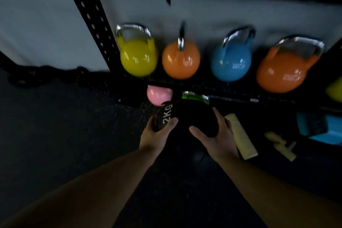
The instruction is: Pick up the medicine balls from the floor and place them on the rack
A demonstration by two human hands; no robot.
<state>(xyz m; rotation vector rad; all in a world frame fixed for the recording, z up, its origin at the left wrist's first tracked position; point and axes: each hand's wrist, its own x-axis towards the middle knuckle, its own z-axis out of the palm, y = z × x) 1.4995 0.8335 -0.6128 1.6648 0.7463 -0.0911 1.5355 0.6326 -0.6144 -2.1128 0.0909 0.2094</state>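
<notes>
While the ball is marked 2KG, it is judged light enough to lift but best held from both sides. Nearest, the left hand (pixel 157 133) and the right hand (pixel 215 135) are pressed on the black medicine ball (pixel 192 116), low by the dark floor (pixel 55 135). Farther off, bright kettlebells (pixel 181 61) are lined up on the rack (pixel 96 16).

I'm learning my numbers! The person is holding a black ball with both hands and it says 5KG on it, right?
Nearly. The head view shows the left hand and right hand holding the black ball from either side, but the label reads 2KG, not 5KG. The rest of what you said is right.
</notes>
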